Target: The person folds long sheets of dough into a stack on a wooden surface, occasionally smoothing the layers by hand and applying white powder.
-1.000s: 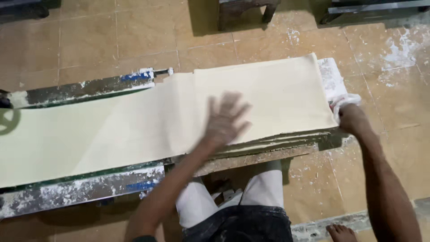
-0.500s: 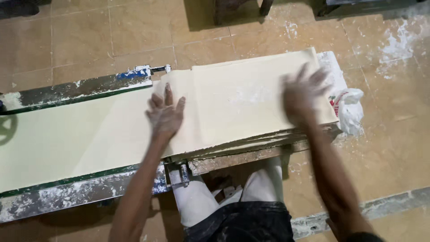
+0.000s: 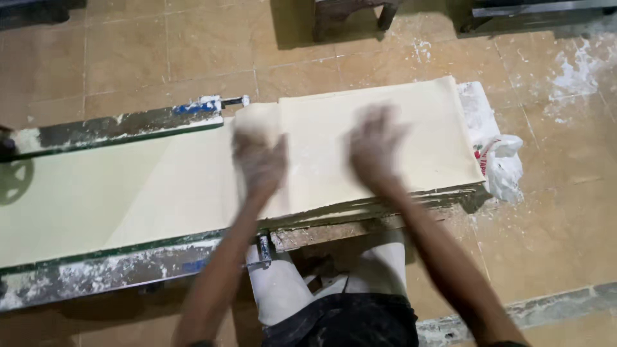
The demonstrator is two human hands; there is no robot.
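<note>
Tan floor tiles (image 3: 128, 58) dusted with white powder fill the background, with dark furniture legs (image 3: 350, 16) at the far edge. I see a long flour-caked metal conveyor frame (image 3: 116, 125) crossing the scene from left to right, carrying a wide pale cream sheet of dough (image 3: 128, 193). At its right end the sheet lies over a stack of folded cream dough layers (image 3: 424, 128) on a low board. A crumpled white plastic bag (image 3: 504, 164) sits just beside the stack's right edge.

Left hand (image 3: 260, 160) lies palm-down on the dough where the sheet meets the stack, floured and blurred; I cannot tell whether its fingers are spread or together. Right hand (image 3: 373, 144) is flat on top of the stack, right of the left hand, fingers spread, also motion-blurred. Neither hand grips anything.

Near edge: my view takes in the person's white-clad knees (image 3: 283, 295) and dark shorts (image 3: 340, 321) below the frame.
</note>
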